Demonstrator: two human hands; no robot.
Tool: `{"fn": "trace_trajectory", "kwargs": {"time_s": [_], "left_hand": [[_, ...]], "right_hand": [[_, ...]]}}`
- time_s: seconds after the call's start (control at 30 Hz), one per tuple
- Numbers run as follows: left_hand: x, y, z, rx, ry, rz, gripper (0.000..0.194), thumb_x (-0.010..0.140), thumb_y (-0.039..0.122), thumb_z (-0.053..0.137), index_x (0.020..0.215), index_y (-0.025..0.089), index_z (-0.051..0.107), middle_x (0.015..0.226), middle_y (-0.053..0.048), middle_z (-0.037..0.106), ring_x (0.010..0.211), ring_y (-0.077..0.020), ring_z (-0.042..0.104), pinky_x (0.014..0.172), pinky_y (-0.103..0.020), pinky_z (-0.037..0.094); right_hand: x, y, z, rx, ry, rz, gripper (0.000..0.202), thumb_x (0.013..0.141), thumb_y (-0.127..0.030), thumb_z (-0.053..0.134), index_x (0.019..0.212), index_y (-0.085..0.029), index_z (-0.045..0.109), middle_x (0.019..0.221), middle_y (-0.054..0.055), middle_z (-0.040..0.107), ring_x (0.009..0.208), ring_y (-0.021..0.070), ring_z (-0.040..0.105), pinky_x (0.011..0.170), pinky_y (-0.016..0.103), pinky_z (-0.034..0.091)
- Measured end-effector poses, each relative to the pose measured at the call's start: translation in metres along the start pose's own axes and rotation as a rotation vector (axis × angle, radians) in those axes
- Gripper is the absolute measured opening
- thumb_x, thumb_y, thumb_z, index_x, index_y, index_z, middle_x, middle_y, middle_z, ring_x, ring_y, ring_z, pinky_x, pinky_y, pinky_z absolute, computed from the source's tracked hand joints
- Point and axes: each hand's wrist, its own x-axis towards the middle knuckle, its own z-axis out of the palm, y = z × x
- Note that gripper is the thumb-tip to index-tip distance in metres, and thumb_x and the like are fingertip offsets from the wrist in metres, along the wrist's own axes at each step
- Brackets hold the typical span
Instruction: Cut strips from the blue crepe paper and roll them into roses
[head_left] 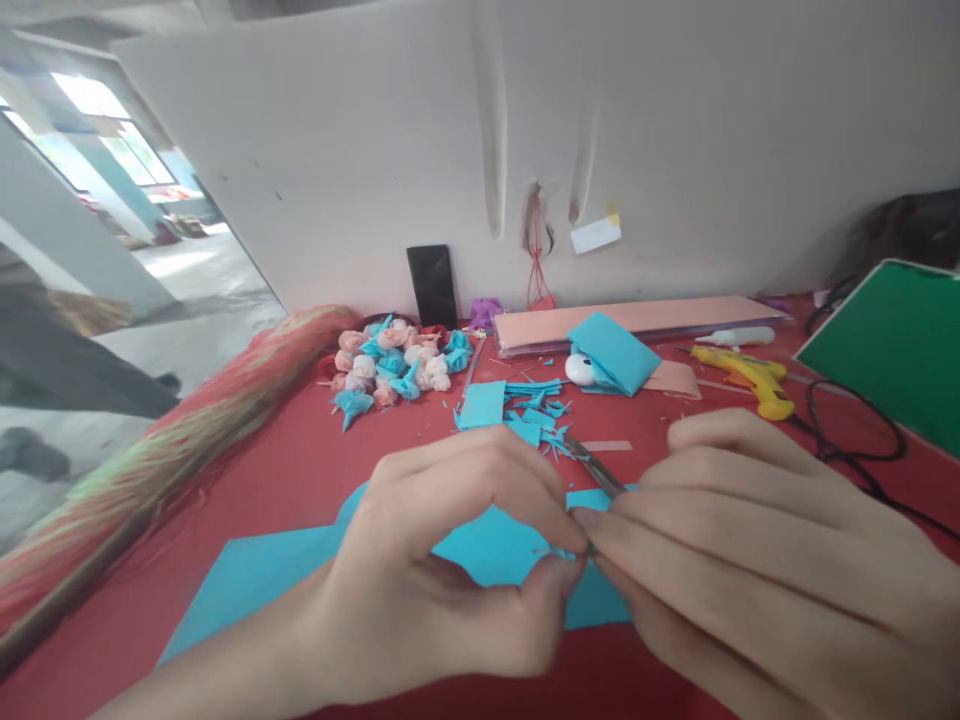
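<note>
My left hand [465, 550] is closed in a pinch, thumb and forefinger tips pressed together on a tiny blue paper piece [556, 552]. The fingertips of my right hand [750, 560] meet them at the same spot, also pinched on that piece, most of which the fingers hide. A metal blade [596, 468], perhaps of scissors, juts out beyond my right fingers; whether the hand holds it or it lies on the table I cannot tell. Beneath both hands spreads a large blue paper sheet [255, 580]. Just beyond lie cut blue paper pieces [484, 405] and fringed scraps.
Pink, blue and white paper flowers [390, 365] are heaped at the back left. A black phone [433, 285] leans on the wall. Toward the right are folded blue paper [613, 355], a yellow glue gun [742, 375] with a cord, a white bottle [735, 336] and a green board [892, 350].
</note>
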Motion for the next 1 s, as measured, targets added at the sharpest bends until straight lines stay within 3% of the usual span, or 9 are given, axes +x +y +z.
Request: {"fn": "trace_trajectory", "kwargs": {"time_s": [0.2,0.37,0.53,0.67,0.8,0.9,1.0], "left_hand": [[-0.003,-0.003,0.001,-0.048,0.007,-0.073,0.026,0.064,-0.007,0.06,0.076,0.016,0.058,0.076,0.002,0.063,0.069,-0.0084,0.062,0.064,-0.017,0.053],[-0.006,-0.004,0.005,-0.088,0.028,-0.176,0.025,0.065,-0.005,0.058,0.075,0.018,0.056,0.074,0.003,0.062,0.066,-0.009,0.06,0.061,-0.019,0.051],[-0.005,-0.006,0.008,-0.044,0.054,-0.269,0.019,0.067,0.001,0.053,0.068,0.019,0.051,0.066,0.003,0.058,0.061,-0.011,0.056,0.055,-0.022,0.048],[-0.003,-0.006,0.007,-0.028,0.01,-0.354,0.017,0.068,0.002,0.049,0.069,0.019,0.05,0.066,0.004,0.057,0.061,-0.0096,0.054,0.055,-0.021,0.045],[-0.003,-0.004,0.002,0.0,-0.066,-0.347,0.016,0.072,0.004,0.049,0.076,0.019,0.053,0.07,0.004,0.057,0.064,-0.01,0.054,0.055,-0.021,0.045],[-0.003,-0.004,-0.004,-0.011,-0.116,-0.299,0.018,0.078,0.007,0.053,0.091,0.019,0.056,0.082,0.001,0.06,0.075,-0.0122,0.057,0.065,-0.023,0.049],[-0.001,-0.004,-0.007,-0.042,-0.08,-0.257,0.013,0.085,0.013,0.053,0.095,0.018,0.06,0.086,-0.001,0.063,0.081,-0.013,0.06,0.072,-0.022,0.051]], "right_hand": [[-0.008,-0.001,-0.001,-0.04,-0.08,-0.031,0.03,0.091,-0.008,0.045,0.075,-0.02,0.068,0.056,-0.006,0.067,0.048,0.0112,0.06,0.063,0.037,0.048],[-0.004,-0.003,0.001,-0.094,-0.047,-0.045,0.037,0.09,-0.001,0.041,0.067,-0.02,0.064,0.052,-0.005,0.064,0.046,0.0116,0.057,0.059,0.036,0.047],[-0.008,-0.004,0.003,-0.15,-0.043,-0.127,0.039,0.091,0.0,0.036,0.073,-0.017,0.066,0.057,-0.001,0.068,0.051,0.0152,0.059,0.062,0.037,0.047],[-0.016,-0.002,0.002,-0.17,-0.161,-0.167,0.037,0.092,0.001,0.033,0.082,-0.014,0.066,0.066,0.0,0.071,0.056,0.0164,0.06,0.065,0.039,0.044],[-0.018,0.003,0.002,-0.092,-0.271,-0.132,0.03,0.091,-0.003,0.036,0.09,-0.013,0.064,0.069,0.001,0.068,0.06,0.0166,0.059,0.066,0.04,0.044],[-0.013,0.008,0.0,0.003,-0.26,-0.076,0.028,0.093,-0.007,0.039,0.087,-0.015,0.065,0.064,-0.001,0.067,0.061,0.0144,0.058,0.067,0.036,0.046],[-0.008,0.01,-0.002,0.116,-0.221,0.047,0.026,0.095,-0.012,0.042,0.082,-0.017,0.064,0.067,-0.002,0.068,0.062,0.0116,0.059,0.07,0.031,0.047]]}}
